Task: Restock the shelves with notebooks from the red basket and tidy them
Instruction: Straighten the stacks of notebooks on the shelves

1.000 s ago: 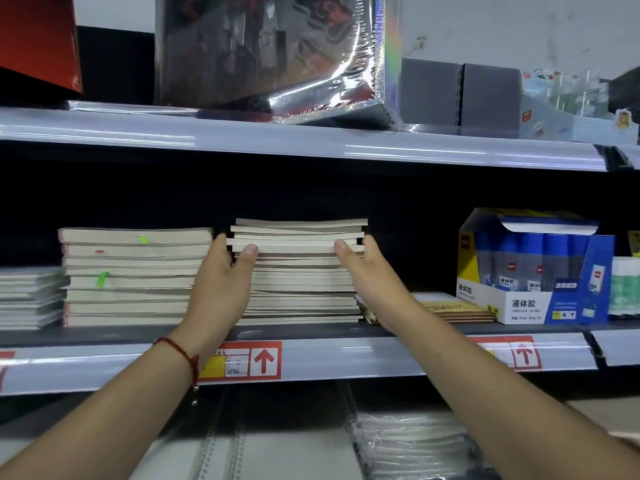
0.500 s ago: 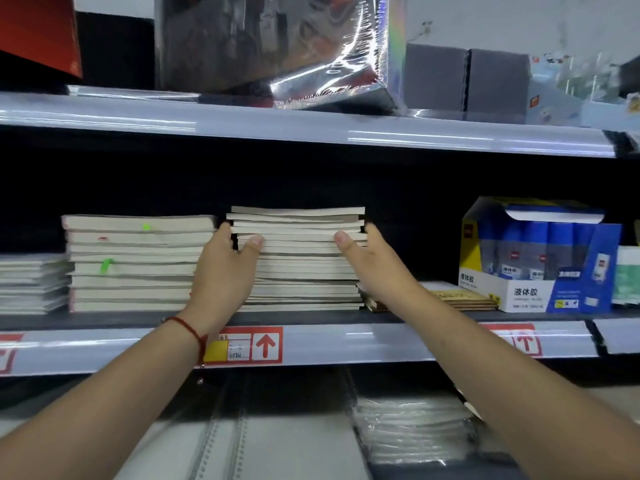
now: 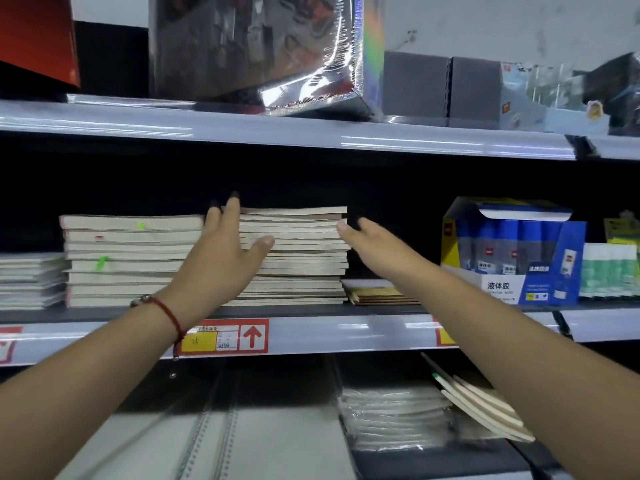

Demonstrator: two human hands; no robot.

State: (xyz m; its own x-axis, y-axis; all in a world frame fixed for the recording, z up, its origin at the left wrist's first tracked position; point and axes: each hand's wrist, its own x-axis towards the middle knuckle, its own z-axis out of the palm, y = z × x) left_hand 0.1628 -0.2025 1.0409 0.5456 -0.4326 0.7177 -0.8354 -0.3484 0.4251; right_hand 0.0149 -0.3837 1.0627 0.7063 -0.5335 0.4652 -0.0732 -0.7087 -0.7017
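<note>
Middle notebook stack (image 3: 298,258) on the grey shelf (image 3: 346,336), flush near the front lip, cream page edges facing out, layers a little uneven on the right side. Left hand (image 3: 221,258) against the stack's left side, fingers straight and reaching up along the gap beside the taller left stack (image 3: 131,261), thumb spread across the front edges; nothing clenched. Right hand (image 3: 374,247) at the stack's right side, fingers extended and loose, thumb tip touching the upper right corner, gripping nothing. Red cord bracelet (image 3: 169,315) on the left wrist.

Narrow gap between middle and left stacks, filled by the left fingers. Dark open room above the stacks up to the underside of the upper shelf (image 3: 277,133). To the right, a low pile of tan-covered notebooks (image 3: 381,294) touching the middle stack's base, with free height above it. Farther left, a short pile of thin grey-white notebooks (image 3: 31,280).

Blue and white cardboard display box (image 3: 512,251), flap open, holding upright blue glue bottles; beside it, green-labelled glue sticks (image 3: 609,270). Red and yellow price label (image 3: 225,337) with an up arrow on the glossy shelf strip.

Above: shiny shrink-wrapped box (image 3: 263,50), two matte grey boxes (image 3: 446,86). Below: plastic-wrapped packs (image 3: 391,417) and a few cream notebooks (image 3: 485,407) lying tilted. Red basket out of view.
</note>
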